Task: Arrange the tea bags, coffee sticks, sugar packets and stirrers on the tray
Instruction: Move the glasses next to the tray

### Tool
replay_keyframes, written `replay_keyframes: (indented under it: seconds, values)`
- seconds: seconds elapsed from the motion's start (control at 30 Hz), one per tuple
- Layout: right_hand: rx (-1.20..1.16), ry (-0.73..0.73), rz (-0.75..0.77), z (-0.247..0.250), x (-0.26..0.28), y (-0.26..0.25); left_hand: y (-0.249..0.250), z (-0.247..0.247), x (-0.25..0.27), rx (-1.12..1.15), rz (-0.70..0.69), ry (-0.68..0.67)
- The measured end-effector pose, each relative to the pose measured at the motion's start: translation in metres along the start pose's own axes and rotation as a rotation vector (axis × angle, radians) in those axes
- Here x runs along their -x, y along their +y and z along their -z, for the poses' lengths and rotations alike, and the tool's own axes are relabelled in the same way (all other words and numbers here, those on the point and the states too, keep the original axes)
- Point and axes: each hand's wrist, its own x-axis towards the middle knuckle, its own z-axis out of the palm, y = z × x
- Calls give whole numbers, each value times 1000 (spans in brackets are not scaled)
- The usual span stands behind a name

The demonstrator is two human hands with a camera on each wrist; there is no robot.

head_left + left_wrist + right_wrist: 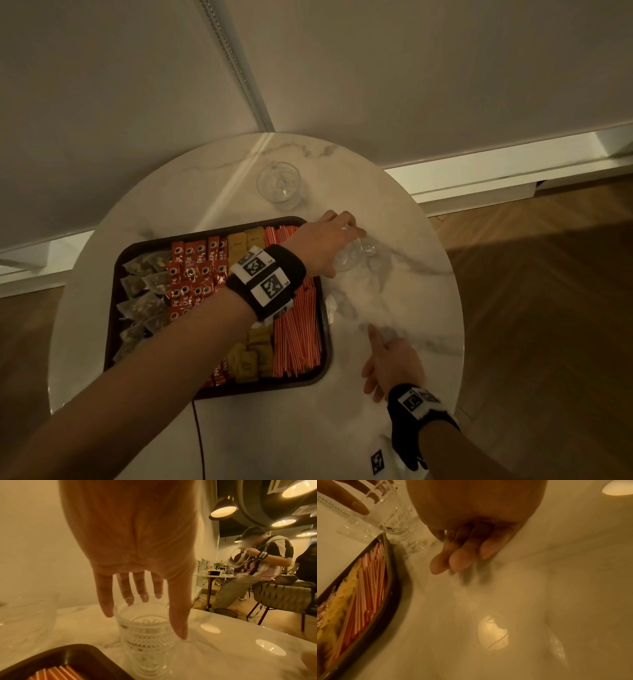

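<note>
A dark tray holds tea bags at its left, then red coffee sticks, yellow sugar packets and red-striped stirrers along its right side. My left hand reaches across the tray and grips a cut-glass tumbler from above, just past the tray's far right corner. In the left wrist view the thumb and fingers straddle the glass rim. My right hand hovers low over the table right of the tray, fingers loosely extended, holding nothing.
A second clear glass cup stands at the back of the round marble table. A black cable runs off the front edge. A small printed marker lies near my right forearm. People sit at another table.
</note>
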Motion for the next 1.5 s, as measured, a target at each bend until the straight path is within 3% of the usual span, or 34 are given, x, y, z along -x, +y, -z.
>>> replay_keyframes:
  seconds: [0.4, 0.47, 0.53, 0.57, 0.63, 0.73, 0.93, 1.07, 1.2, 1.3, 1.37, 1.5]
  values:
    - [5, -11, -17, 0, 1, -1, -18, -3, 9, 20, 47, 17]
    - [-8, -18, -30, 0, 1, -2, -30, 16, 10, 84, 164, 144]
    - [-6, -17, -35, 0, 0, -4, -49, 34, 7, 111, 376, 351]
    - [2, -16, -39, 1, 0, -4, -60, 42, 4, 98, 509, 388]
    - [1, -18, -51, 1, 0, -5, -81, 52, -3, 84, 740, 261]
    - [2, -10, -46, 1, -1, -6, -107, 50, -20, 220, 863, 92]
    - [-3, 1, -46, 0, -1, -5, -112, 38, -47, 290, 810, 140]
    - [-26, -3, -51, -1, -3, -2, -113, 40, -37, 301, 743, 178]
    - [-82, 1, -56, -4, -5, -1, -101, 57, 8, 289, 616, 411]
    - [-103, -1, -46, -3, -6, -2, -79, 60, 59, 269, 517, 488]
    - [-121, -11, -39, -2, -4, -2, -55, 53, 95, 295, 482, 492]
    - [-258, -101, -72, 3, 0, -6, 9, -3, 157, 378, 455, 349]
